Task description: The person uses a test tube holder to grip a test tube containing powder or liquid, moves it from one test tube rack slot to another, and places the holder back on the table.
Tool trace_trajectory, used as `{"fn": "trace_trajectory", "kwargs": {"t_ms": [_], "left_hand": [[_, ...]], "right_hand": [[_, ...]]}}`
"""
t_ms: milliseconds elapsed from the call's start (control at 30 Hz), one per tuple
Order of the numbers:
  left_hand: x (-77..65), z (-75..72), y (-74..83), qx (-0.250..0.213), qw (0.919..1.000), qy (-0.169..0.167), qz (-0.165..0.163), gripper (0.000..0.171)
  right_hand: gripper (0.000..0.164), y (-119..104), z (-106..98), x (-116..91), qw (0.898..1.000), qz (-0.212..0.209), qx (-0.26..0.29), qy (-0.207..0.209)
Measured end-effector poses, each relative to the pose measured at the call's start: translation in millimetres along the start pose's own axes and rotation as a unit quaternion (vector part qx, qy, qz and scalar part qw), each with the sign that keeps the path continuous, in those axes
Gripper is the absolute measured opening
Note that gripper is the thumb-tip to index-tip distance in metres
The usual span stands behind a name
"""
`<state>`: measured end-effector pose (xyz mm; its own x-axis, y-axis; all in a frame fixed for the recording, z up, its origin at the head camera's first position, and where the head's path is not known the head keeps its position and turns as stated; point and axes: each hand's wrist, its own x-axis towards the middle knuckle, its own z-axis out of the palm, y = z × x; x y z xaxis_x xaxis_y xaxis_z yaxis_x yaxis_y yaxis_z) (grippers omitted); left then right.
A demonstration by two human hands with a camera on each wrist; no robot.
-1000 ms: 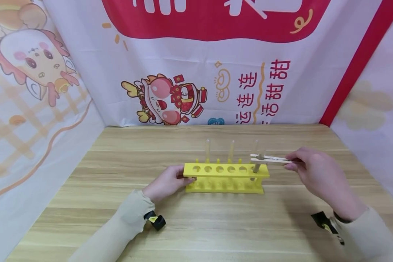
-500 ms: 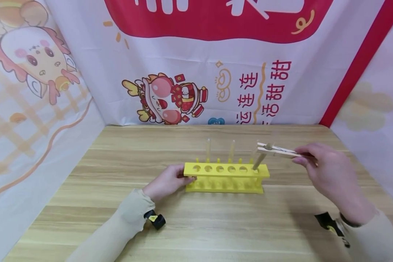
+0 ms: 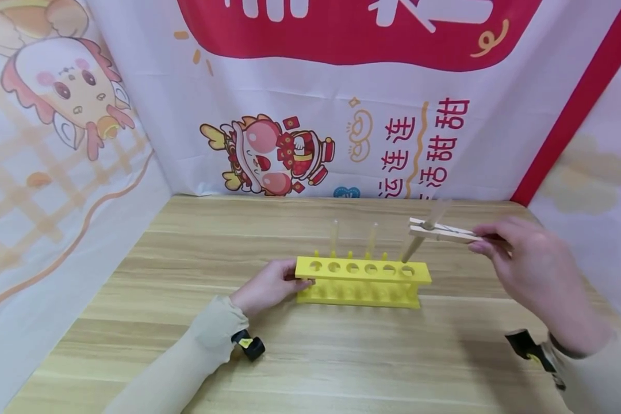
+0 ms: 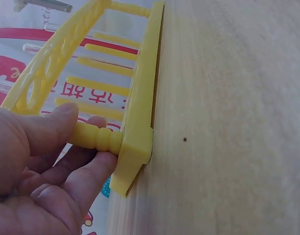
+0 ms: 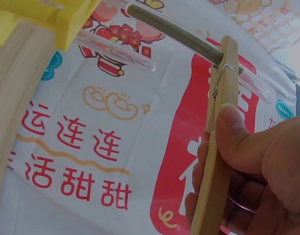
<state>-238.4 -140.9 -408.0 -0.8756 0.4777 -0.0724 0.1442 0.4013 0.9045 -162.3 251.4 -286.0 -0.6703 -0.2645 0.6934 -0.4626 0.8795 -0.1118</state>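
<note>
My left hand (image 3: pixel 266 287) grips the left end of a yellow test tube rack (image 3: pixel 362 278). In the left wrist view, its thumb and fingers are round the end post (image 4: pixel 96 136). My right hand (image 3: pixel 535 267) holds a wooden test tube clamp (image 3: pixel 452 233), its thumb pressed along one arm (image 5: pixel 216 161). The clamp's far end grips a glass test tube (image 3: pixel 414 248) with greenish-brown contents in its lower part. This tube leans, with its rounded bottom just over the rack's rightmost hole. The rack's holes show no tubes in them.
Three clear test tubes (image 3: pixel 334 237) stand rounded end up on pegs along the rack's back. The wooden table (image 3: pixel 310 356) meets a printed cloth backdrop (image 3: pixel 290 86) behind, with more cloth at both sides.
My right hand has moved up and to the right, drawing the clamped test tube out of the rack's rightmost hole. My left hand still holds the rack in place.
</note>
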Motion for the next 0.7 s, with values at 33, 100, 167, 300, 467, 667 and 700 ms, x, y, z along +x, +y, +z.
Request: {"fn": "trace_trajectory", "kwargs": {"t_ms": [33, 100, 167, 300, 467, 667, 700], "left_hand": [[-0.1, 0.0, -0.1, 0.0, 1.0, -0.001, 0.0, 0.022], [-0.2, -0.1, -0.1, 0.002, 1.0, -0.001, -0.002, 0.022], [-0.4, -0.1, 0.4, 0.004, 1.0, -0.001, -0.006, 0.023], [-0.5, -0.2, 2.1, 0.004, 0.9999, -0.001, -0.013, 0.025], [-0.7, -0.6, 2.6, 0.003, 0.9999, -0.001, -0.014, 0.024], [-0.5, -0.3, 1.7, 0.01, 0.9999, 0.002, -0.012, 0.022], [-0.4, -0.2, 1.5, 0.01, 0.9999, 0.003, -0.011, 0.022]], "right_hand": [[0.031, -1, 0, 2, 1.0, 0.0, 0.003, -0.002], [0.03, -3, -1, 5, 1.0, -0.003, 0.007, -0.004], [0.03, -5, 0, 8, 1.0, -0.008, 0.005, -0.004], [0.03, -7, 1, 11, 1.0, -0.011, 0.001, -0.006], [0.03, -8, 3, 13, 1.0, -0.014, 0.007, -0.022], [0.029, -9, 9, 14, 0.999, -0.021, 0.012, -0.03], [0.029, -9, 10, 14, 0.999, -0.02, 0.012, -0.032]]}}
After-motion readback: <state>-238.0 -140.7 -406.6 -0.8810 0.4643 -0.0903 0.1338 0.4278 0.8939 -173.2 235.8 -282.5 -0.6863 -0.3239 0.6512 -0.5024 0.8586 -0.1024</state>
